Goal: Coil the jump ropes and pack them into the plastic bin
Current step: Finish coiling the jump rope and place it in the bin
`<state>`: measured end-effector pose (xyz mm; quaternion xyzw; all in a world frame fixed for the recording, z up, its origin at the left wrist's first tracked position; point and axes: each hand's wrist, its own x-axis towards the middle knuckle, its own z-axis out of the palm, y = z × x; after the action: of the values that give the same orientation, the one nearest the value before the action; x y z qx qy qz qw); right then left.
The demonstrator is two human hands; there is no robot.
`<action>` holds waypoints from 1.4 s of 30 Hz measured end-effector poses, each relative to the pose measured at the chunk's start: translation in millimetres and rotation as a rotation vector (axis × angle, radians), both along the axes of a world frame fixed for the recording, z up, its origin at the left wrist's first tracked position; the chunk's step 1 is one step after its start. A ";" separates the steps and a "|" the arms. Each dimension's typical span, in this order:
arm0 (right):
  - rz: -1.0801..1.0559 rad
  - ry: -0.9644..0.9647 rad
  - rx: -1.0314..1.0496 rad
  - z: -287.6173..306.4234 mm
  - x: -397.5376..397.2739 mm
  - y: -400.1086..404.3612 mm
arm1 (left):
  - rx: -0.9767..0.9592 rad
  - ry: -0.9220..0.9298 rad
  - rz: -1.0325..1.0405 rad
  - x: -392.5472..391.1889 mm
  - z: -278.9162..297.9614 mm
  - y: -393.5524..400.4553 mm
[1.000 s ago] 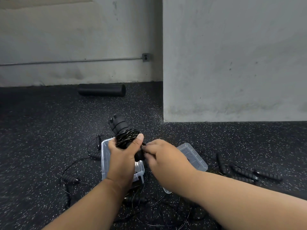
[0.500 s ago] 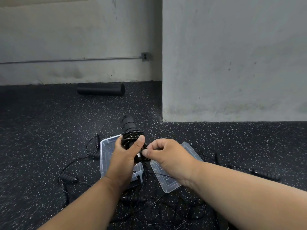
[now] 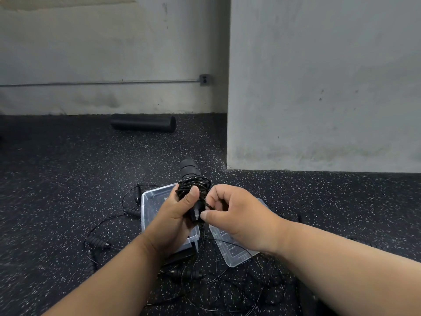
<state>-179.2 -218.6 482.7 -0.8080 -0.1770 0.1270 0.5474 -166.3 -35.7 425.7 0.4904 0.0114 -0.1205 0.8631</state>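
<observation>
One rope (image 3: 193, 187) is in my grip, its thin black cord wound in tight turns around the handles, which point up and away from me over the bin (image 3: 150, 201). My left hand (image 3: 175, 215) is wrapped around the bundle, thumb pressed across the coils. My right hand (image 3: 237, 215) pinches the loose end of cord just beside the lower handle tip. The cord looks wiry and springy, light but keen to unwind, so I judge the thumb must keep its pressure on the turns while the end gets tucked. The handles look stiff and ridged, the safe place to hold; the cord alone would slip.

Under my hands the clear bin sits on the speckled floor (image 3: 68, 179), and what looks like its lid (image 3: 232, 249) lies just right of it. Several more ropes (image 3: 98, 241) sprawl uncoiled around and in front of the bin, cords crossing each other, so tangles are a risk when lifting the next one. Well beyond, a black roller (image 3: 143, 123) lies by the wall (image 3: 319, 87).
</observation>
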 end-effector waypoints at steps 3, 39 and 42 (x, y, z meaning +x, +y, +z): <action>-0.043 0.015 0.075 2.4 0.3 -4.4 | -0.029 -0.013 -0.047 -1.7 0.6 -0.5; 0.172 0.055 0.007 2.6 -4.7 -11.8 | -0.055 0.034 0.057 -9.3 8.7 -19.8; 0.133 0.077 -0.028 4.6 -0.9 -16.1 | -0.032 0.007 0.043 -8.0 10.4 -13.6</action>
<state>-180.2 -234.7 487.3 -0.7966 -0.2071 0.1965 0.5328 -174.3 -49.2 436.1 0.4755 0.0230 -0.1037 0.8733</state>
